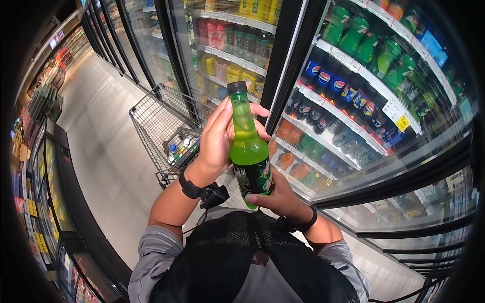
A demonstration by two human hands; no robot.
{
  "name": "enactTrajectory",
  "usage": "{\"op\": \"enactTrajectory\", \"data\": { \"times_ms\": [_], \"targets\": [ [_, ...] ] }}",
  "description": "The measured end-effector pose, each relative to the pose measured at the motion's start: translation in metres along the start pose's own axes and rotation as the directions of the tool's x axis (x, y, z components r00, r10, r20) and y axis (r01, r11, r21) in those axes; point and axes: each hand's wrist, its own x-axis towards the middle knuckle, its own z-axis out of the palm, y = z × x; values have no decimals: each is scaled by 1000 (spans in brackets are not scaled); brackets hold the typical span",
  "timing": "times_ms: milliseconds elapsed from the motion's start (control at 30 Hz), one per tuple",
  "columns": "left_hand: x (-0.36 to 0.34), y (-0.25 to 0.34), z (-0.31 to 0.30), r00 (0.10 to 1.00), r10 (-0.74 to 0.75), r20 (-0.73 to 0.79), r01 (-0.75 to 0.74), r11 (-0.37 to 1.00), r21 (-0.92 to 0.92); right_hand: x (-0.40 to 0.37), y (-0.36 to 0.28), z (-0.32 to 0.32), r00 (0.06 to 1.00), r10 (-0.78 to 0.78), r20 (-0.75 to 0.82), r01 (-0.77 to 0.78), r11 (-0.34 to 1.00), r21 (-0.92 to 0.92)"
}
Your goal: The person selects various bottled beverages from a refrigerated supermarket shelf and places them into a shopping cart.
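A green soda bottle [251, 152] with a black cap and a dark label stands nearly upright in front of my chest, cap away from me. My left hand [216, 139] is closed around its neck from the left, with fingertips showing on the far right side. Lower down, my right hand [282, 193] grips the base, its thumb across the front of the label. Part of the right fingers is hidden behind the bottle.
A shopping cart [144, 108] with a few items in it stands ahead, left of the fridge. To the right, an open glass door [404, 171] fronts shelves of Pepsi bottles [323, 78] and green 7UP bottles [356, 33]. A low display case [76, 237] lines the left.
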Motion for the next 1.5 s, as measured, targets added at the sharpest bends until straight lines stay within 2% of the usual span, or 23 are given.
{"op": "enactTrajectory", "data": {
  "times_ms": [67,133,233,300,333,367,400,433,533,633,700,767,833,933,1000,1033,1100,1167,1233,1333,1500],
  "targets": [
    [-1,0,0,1000,11,7,-12,1000,8,1,5,-3,1000,-17,-1,17,999,-49],
    [-2,2,1,999,23,23,-25,995,95,1,9,-6,999,-34,-2,34,995,-99],
    [-8,8,12,999,11,43,-14,997,75,-1,11,-10,1000,-11,24,11,1000,-6],
    [-12,10,26,1000,24,0,-24,995,93,0,13,-15,986,68,154,-101,971,215],
    [-14,10,29,998,38,-43,-33,993,113,0,16,-16,986,70,153,-103,971,214],
    [-15,10,27,998,38,-43,-33,993,111,0,21,-17,968,59,242,-138,937,322],
    [-16,11,23,999,-1,40,-5,990,142,0,24,-17,944,37,327,-180,889,422],
    [-17,11,20,992,-42,122,20,985,174,1,25,-17,945,39,326,-182,889,421],
    [-23,17,23,991,-77,108,53,976,210,3,28,-15,926,13,377,-177,897,404],
    [-27,22,30,996,-66,58,45,951,307,2,32,-10,926,5,377,-185,877,443],
    [-26,23,32,997,-52,58,31,948,316,3,30,-5,919,-36,393,-199,817,540],
    [-25,26,28,998,-37,57,17,946,325,6,29,-4,918,-29,396,-205,819,535],
    [-23,26,17,984,-78,159,27,954,299,8,29,-5,917,-22,399,-211,821,530],
    [-25,17,9,992,-46,117,20,977,210,11,29,-8,921,-7,390,-182,877,445],
    [-23,16,10,994,-19,108,-3,980,198,10,25,-5,968,29,251,-100,956,276],
    [-21,15,10,995,8,96,-25,983,184,12,24,-4,968,21,249,-92,957,275],
    [-23,7,7,999,4,40,-11,986,164,6,25,0,983,58,175,-106,953,283],
    [-16,0,-5,997,-49,66,45,997,62,10,28,-5,973,66,221,-141,928,346],
    [-9,-6,-8,995,-100,-2,100,995,28,15,20,-2,972,62,225,-154,895,418],
    [-9,-16,-14,990,-114,78,116,993,-20,15,11,-1,964,82,252,-195,862,469],
    [-11,-16,-10,988,-134,74,136,990,-22,14,8,-1,956,33,292,-196,813,549]
  ]
}}
